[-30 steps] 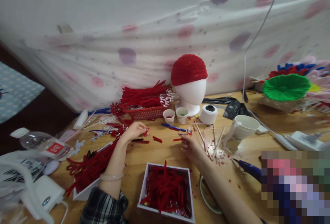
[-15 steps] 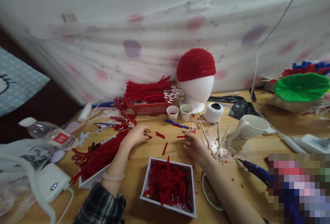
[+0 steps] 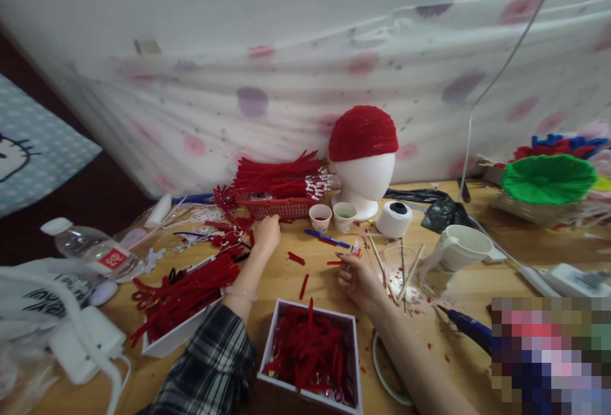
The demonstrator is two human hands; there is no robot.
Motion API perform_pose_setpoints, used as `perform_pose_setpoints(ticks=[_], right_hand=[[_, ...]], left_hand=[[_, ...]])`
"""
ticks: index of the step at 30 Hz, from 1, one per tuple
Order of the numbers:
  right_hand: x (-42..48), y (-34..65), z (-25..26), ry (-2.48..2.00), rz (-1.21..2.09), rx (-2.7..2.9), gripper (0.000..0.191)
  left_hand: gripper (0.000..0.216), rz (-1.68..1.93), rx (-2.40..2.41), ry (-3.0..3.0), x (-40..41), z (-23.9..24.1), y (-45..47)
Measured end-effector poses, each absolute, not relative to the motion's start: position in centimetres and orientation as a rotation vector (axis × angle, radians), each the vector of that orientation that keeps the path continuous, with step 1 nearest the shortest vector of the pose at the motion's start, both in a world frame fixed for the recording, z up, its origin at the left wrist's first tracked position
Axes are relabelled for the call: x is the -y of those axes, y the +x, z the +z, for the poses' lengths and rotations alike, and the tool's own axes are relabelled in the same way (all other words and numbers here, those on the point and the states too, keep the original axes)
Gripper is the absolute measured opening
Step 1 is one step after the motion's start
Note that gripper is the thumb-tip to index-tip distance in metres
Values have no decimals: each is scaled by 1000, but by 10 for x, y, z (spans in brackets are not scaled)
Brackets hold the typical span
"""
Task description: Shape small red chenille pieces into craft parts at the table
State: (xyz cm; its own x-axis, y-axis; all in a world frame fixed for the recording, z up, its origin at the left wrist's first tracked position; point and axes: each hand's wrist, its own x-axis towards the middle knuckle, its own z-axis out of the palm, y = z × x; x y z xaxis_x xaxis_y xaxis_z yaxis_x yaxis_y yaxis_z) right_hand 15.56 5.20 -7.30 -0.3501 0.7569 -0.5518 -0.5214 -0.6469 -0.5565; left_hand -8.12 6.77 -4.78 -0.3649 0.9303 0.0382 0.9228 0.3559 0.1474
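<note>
My left hand [image 3: 266, 237] reaches forward to the front of the red plastic basket [image 3: 279, 207], which is piled with long red fuzzy stems [image 3: 277, 175]. Its fingers point away from me and are mostly hidden behind the back of the hand. My right hand [image 3: 358, 282] is closed in a pinch on a short red fuzzy strip [image 3: 333, 263], just over the wooden table. Two more short pieces lie between my hands: one red piece [image 3: 296, 258] and a thinner red strip [image 3: 304, 286]. In front of me stands a white box [image 3: 359, 358] heaped with red fuzzy pieces.
Another white box [image 3: 176, 337] of red stems sits at left, near a plastic bottle [image 3: 98, 251]. Behind are two paper cups [image 3: 320, 226], a blue pen [image 3: 327, 239] and a foam head [image 3: 365, 179] with a red cap. At right are a thread spool [image 3: 394, 227], sticks [image 3: 413, 275] and a cup [image 3: 465, 253].
My left hand has moved forward from beside the short red piece to the basket's front. My right hand stays nearly in place with its strip. The view has tilted up slightly.
</note>
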Motion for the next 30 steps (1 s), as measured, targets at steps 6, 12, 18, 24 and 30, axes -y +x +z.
perform_pose_setpoints(ticks=[6,12,18,24,30], right_hand=[[-51,155,-77,-1014,2036,403,14],[-50,154,-76,-1013,2057,421,13],[-52,156,-78,-1016,2011,501,18],[-48,153,-72,-952,1881,815,34],[-44,153,-64,-896,1864,1004,37]], left_hand=[[23,210,-2559,1682,-77,-61,-85],[28,295,-2547,1650,-86,-59,-88],[20,475,-2390,1601,-80,-60,-87],[16,685,-1918,1590,-52,-45,-65],[36,760,-1381,1566,-24,-28,-40]])
